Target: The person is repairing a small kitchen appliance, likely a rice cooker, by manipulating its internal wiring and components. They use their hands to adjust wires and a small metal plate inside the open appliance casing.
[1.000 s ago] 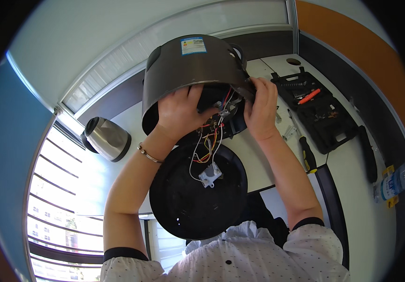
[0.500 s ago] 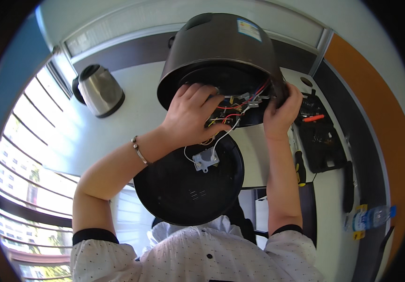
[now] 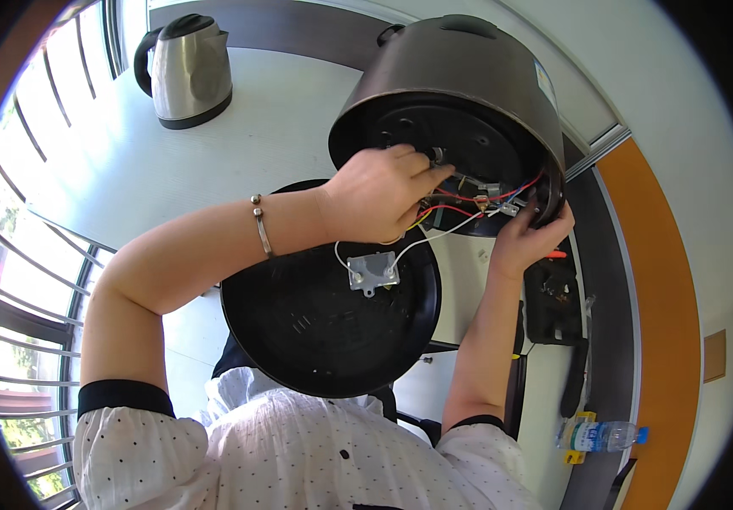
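Observation:
A dark brown electric cooker body [image 3: 460, 72] lies tipped on its side on the table, its open bottom facing me. Red, blue and white wires [image 3: 460, 206] and small parts show inside the lower rim. My left hand [image 3: 381, 194] reaches into the opening with curled fingers; whatever is between the fingertips is hidden. My right hand [image 3: 532, 238] grips the cooker's right rim, thumb inside. Below, in front of my body, rests the round black bottom cover [image 3: 324, 331]. A small pale rectangular electrical part [image 3: 373, 272] lies on it, joined by white wires leading toward the cooker.
A steel kettle [image 3: 190, 76] stands at the back left of the white table [image 3: 273, 110]. A black tool case [image 3: 552, 297] lies right of my right forearm, with a plastic bottle [image 3: 603, 436] nearer me. Window bars run along the left, a partition along the right.
My view has shifted, so the kettle and cooker sit differently in it. My left hand's fingers have gone from spread over the wiring to curled inside the opening. My right hand still holds the rim.

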### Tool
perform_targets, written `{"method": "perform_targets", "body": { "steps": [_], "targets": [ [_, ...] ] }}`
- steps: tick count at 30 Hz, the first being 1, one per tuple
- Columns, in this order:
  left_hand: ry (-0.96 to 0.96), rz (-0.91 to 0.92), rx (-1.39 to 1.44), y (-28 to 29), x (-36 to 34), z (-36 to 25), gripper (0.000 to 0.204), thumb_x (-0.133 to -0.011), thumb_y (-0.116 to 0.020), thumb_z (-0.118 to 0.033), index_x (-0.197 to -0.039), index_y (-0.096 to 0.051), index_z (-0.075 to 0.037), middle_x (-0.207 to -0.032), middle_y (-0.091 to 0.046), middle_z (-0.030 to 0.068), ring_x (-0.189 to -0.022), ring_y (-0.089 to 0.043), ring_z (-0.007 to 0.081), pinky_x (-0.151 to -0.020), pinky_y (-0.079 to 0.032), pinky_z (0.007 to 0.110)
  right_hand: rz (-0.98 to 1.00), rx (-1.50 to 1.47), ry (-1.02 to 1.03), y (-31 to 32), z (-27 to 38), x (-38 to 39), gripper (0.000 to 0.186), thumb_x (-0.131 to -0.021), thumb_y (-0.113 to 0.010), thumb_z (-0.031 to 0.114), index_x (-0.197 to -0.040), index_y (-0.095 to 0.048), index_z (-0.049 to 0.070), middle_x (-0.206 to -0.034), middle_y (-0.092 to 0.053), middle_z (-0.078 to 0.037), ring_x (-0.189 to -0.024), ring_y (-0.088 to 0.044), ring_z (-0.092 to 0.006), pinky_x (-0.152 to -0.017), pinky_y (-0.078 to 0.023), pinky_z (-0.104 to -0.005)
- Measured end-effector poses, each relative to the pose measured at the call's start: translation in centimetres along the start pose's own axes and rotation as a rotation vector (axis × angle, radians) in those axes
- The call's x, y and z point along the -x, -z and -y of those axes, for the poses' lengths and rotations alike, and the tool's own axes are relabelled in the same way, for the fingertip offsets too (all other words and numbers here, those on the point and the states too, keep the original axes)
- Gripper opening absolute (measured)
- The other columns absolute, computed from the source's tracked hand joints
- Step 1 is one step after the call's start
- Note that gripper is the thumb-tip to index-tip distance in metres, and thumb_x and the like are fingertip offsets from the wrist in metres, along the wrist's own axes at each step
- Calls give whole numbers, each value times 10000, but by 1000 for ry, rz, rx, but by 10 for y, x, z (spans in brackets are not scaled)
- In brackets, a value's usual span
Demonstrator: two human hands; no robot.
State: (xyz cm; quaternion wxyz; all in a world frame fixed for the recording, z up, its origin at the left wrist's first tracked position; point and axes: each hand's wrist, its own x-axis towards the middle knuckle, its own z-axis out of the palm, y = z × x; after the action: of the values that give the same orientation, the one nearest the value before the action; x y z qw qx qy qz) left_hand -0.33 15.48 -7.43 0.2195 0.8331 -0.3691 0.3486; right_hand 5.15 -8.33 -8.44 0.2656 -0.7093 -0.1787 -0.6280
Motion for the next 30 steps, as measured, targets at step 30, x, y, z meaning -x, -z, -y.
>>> {"method": "perform_targets", "body": {
  "steps": [30],
  "targets": [
    [310, -39, 418, -3, -17, -11, 211, -727, -729, -94, -888, -621, -11, -725, -631, 102, -635, -636, 230, -549, -489, 315, -13, -18, -21, -2, -4, 2, 372, -790, -595, -53, -1143, -477, -49, -1055, -500, -191, -948, -514, -327, -845, -418, -375]
  ]
}}
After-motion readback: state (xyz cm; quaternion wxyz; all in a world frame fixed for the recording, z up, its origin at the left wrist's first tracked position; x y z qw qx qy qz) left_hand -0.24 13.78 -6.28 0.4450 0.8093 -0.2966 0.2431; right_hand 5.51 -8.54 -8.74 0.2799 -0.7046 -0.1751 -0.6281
